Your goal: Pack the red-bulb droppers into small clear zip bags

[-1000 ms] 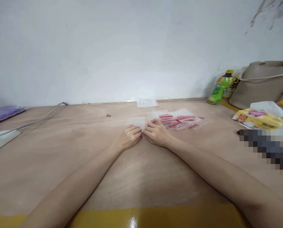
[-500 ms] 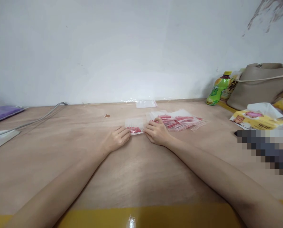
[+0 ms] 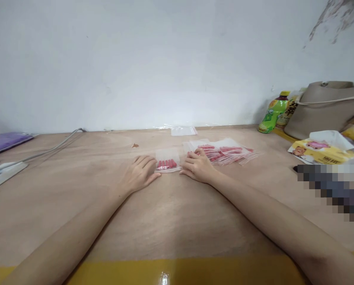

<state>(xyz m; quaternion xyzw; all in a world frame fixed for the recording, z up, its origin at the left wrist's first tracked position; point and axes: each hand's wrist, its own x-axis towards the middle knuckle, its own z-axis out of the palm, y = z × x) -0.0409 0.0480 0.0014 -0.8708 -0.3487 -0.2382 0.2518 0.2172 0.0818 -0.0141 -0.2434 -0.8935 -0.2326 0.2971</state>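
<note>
A small clear bag (image 3: 167,161) with several red pieces in a row lies flat on the table between my hands. My left hand (image 3: 142,172) rests at the bag's left edge, open, its thumb apart from the fingers. My right hand (image 3: 197,166) lies just right of the bag, open, its fingertips on the near left part of a pile of similar bags (image 3: 230,150) with red pieces. A flat clear bag (image 3: 183,131) lies behind, near the wall.
At the right stand a green bottle (image 3: 274,113) and a grey handbag (image 3: 322,107), with a yellow tissue pack (image 3: 320,152) before them. At the left are a purple packet (image 3: 6,141), a grey cable (image 3: 55,147) and a white object (image 3: 7,176). A brown scrap (image 3: 135,145) lies behind my left hand.
My left hand has shifted left and its thumb has come away from the bag's near edge. The small bag now lies flat, with more of its red pieces showing.
</note>
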